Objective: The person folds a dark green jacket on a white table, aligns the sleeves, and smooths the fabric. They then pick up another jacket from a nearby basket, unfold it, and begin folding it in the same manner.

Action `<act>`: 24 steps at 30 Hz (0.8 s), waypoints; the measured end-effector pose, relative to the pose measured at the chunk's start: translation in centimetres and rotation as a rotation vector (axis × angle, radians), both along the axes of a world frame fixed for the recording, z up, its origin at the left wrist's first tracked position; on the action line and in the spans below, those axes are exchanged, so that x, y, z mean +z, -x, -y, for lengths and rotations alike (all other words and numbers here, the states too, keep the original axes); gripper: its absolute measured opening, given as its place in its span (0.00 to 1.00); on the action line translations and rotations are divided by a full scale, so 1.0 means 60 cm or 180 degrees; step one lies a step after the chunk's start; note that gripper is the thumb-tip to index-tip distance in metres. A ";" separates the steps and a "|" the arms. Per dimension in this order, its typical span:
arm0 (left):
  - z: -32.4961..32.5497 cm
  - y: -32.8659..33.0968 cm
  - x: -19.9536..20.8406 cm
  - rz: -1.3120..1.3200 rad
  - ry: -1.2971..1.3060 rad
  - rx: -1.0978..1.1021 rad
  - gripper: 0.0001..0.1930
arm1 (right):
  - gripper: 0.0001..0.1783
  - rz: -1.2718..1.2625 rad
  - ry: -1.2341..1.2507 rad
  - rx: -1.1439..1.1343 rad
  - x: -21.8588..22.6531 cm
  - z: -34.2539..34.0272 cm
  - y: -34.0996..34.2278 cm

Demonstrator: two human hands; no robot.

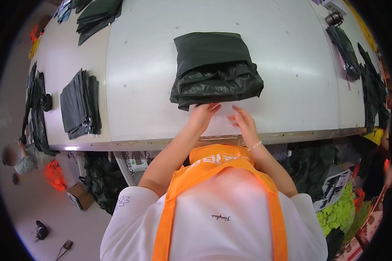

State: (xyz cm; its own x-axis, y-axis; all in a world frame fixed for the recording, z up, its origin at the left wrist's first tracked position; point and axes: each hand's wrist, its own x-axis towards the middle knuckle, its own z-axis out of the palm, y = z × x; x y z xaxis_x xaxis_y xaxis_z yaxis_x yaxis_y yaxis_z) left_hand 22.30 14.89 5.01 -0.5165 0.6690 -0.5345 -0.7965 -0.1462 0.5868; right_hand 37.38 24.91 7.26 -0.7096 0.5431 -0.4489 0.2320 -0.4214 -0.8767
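Both forearms reach forward; the left hand (203, 116) meets the near edge of one folded dark bundle (213, 65), central on the worktop (292, 104), its grip too hidden to tell. The right hand (244, 122), just nearer, has fingers loosely spread. Leftward lie one near stack (76, 104) and one far stack (99, 16).

The right grip (245, 122) looks slightly blurred.

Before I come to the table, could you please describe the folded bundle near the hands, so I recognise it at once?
On the big pale table, just beyond the left hand and right hand, lies the folded bundle. It is dark green, mostly smooth at its far half; shiny, crumpled near folds set it apart from the layered stack to its left.
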 end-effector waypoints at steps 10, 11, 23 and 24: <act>-0.011 0.024 0.295 -0.6676 0.1317 -0.1747 0.29 | 0.13 -0.0689 0.1095 -0.0952 0.011 -0.004 0.082; -0.035 0.029 0.310 -0.7161 0.1391 -0.1532 0.38 | 0.12 -0.0701 0.0943 -0.0997 0.026 -0.002 0.086; -0.102 0.049 0.234 -0.8264 0.1897 -0.1806 0.36 | 0.11 -0.0456 -0.0256 -0.0468 0.062 -0.018 0.067; -0.097 0.026 0.217 -0.8539 0.1874 -0.2034 0.37 | 0.11 -0.0272 -0.0669 -0.0224 0.055 -0.026 0.073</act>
State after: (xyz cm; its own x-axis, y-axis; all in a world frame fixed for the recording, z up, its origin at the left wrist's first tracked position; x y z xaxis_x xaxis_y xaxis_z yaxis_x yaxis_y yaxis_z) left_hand 20.74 20.72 18.03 0.0251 0.9714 0.2360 0.9646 0.0384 -0.2608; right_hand 33.02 26.45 10.57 -0.6972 0.6678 -0.2607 0.1297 -0.2401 -0.9620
